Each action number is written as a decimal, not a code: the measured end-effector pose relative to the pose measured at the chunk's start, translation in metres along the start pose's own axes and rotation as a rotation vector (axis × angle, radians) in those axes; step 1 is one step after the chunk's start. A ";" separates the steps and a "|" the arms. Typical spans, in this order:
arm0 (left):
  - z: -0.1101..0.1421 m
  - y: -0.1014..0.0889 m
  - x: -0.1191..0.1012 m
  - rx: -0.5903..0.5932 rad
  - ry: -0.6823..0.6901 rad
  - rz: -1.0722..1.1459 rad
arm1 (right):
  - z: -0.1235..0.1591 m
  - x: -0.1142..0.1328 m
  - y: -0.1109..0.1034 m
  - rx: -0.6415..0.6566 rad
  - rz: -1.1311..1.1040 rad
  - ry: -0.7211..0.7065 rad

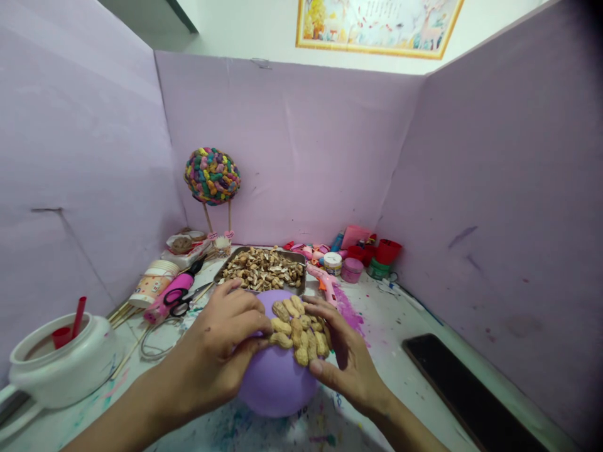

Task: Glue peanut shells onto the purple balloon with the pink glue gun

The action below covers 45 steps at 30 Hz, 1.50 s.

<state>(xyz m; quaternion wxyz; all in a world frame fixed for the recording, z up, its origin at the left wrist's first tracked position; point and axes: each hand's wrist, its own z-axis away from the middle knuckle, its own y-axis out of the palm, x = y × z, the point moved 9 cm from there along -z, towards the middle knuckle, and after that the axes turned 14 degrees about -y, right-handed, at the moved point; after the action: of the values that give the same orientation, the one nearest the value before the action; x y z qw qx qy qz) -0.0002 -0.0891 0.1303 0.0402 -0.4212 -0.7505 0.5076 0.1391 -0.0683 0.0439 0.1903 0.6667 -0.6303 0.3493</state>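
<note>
A purple balloon [276, 380] rests on the paint-spattered table in front of me. A patch of peanut shells [299, 328] is stuck on its top. My left hand [217, 348] curls round the balloon's left side, fingertips pressing a shell at the patch's left edge. My right hand [346, 358] cups the right side, fingers laid along the shells. Just behind the balloon stands a metal tray [221, 270] full of loose peanut shells [264, 269].
A pink glue gun [325, 282] lies right of the tray, scissors [183, 302] and a paper cup [153, 282] to the left. A white pot [61, 361] sits at near left, a black phone [464, 392] at right. A coloured shell ball on sticks [211, 176] stands behind. Purple boards wall in three sides.
</note>
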 end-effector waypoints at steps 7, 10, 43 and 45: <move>0.001 0.003 -0.001 0.017 0.003 0.001 | 0.002 0.002 0.001 0.002 -0.006 -0.003; 0.001 0.004 -0.004 0.007 0.019 -0.015 | 0.002 0.003 0.000 -0.001 0.006 -0.004; -0.003 0.006 0.008 -0.082 -0.238 0.015 | 0.001 0.008 -0.001 -0.044 0.082 -0.029; -0.004 0.003 0.008 -0.072 -0.219 0.032 | 0.001 0.004 -0.003 -0.068 0.067 0.000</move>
<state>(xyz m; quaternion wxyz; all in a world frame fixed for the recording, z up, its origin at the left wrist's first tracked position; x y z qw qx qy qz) -0.0019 -0.0801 0.1267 -0.0650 -0.3763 -0.7614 0.5238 0.1420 -0.0717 0.0465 0.2013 0.6383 -0.6638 0.3338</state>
